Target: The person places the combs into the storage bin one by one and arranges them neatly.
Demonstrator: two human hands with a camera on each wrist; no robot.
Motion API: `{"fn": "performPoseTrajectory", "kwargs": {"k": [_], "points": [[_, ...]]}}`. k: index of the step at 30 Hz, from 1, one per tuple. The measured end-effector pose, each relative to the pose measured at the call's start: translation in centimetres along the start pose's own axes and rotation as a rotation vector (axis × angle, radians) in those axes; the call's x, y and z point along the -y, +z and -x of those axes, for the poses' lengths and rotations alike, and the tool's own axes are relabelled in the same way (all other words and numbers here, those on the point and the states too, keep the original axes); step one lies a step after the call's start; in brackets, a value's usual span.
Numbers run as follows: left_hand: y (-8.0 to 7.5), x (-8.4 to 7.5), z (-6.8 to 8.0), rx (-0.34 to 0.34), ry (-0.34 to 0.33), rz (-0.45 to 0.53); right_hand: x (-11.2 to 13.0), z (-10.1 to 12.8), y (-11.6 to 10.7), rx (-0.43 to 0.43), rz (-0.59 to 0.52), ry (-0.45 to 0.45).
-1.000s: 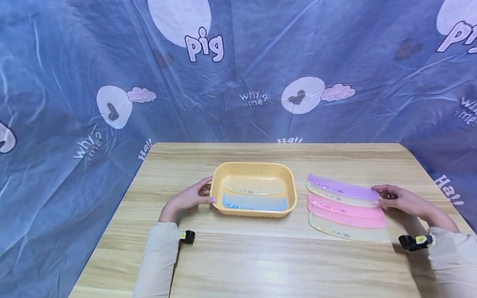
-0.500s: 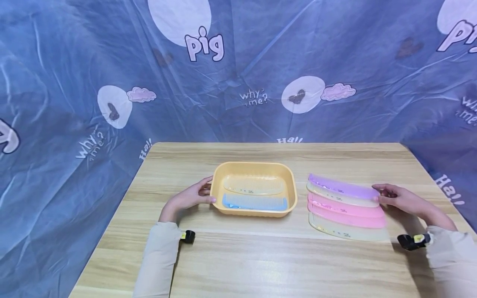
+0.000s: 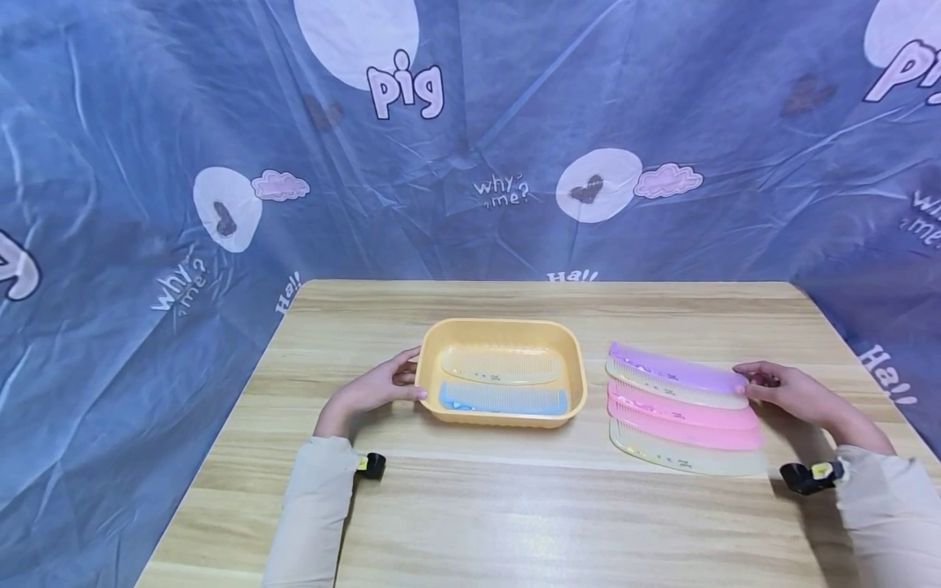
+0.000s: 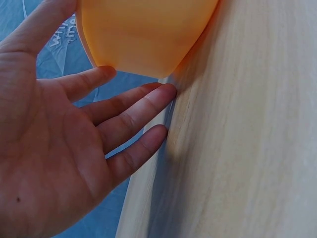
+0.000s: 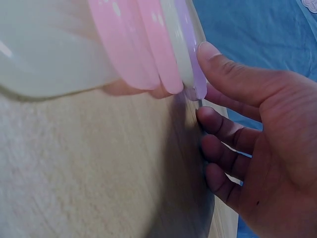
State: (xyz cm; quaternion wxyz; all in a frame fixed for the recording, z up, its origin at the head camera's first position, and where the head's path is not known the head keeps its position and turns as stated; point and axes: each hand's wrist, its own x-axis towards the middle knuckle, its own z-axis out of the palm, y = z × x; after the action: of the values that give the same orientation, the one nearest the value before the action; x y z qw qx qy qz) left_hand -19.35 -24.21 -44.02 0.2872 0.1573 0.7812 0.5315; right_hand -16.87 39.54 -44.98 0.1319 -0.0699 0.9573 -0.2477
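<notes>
An orange tray (image 3: pixel 500 324) stands mid-table with a clear comb (image 3: pixel 500 365) and a blue comb (image 3: pixel 503 399) lying in it. My left hand (image 3: pixel 403 380) rests against the tray's left wall (image 4: pixel 143 34), its fingers (image 4: pixel 133 114) straight and its thumb along the rim. To the right, several combs lie fanned on the table: a purple comb (image 3: pixel 676 371) at the back, then pink combs (image 3: pixel 684 412), then a pale one (image 3: pixel 684 457) in front. My right hand (image 3: pixel 753 382) pinches the right end of the purple comb (image 5: pixel 190 54), with the thumb (image 5: pixel 223 69) on it and the other fingers curled.
The wooden table (image 3: pixel 515 523) is ringed by a blue printed sheet (image 3: pixel 147 245) at the back and both sides. Black wrist cameras (image 3: pixel 373 465) (image 3: pixel 809 476) sit on both sleeves. Bare wood lies in front of the tray and the combs.
</notes>
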Motion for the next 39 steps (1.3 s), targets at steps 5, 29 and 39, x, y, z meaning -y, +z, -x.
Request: {"fn": "performPoseTrajectory", "kwargs": {"k": [5, 29, 39], "points": [[0.0, -0.1, 0.0, 0.009, 0.016, -0.002, 0.0, -0.1, -0.2, 0.009, -0.002, 0.005], [-0.1, 0.0, -0.1, 0.005, 0.004, 0.004, 0.2, 0.3, -0.1, 0.079, -0.203, -0.013], [-0.1, 0.1, -0.1, 0.003, -0.002, 0.005, 0.2, 1.1, -0.1, 0.125, -0.386, 0.047]]}}
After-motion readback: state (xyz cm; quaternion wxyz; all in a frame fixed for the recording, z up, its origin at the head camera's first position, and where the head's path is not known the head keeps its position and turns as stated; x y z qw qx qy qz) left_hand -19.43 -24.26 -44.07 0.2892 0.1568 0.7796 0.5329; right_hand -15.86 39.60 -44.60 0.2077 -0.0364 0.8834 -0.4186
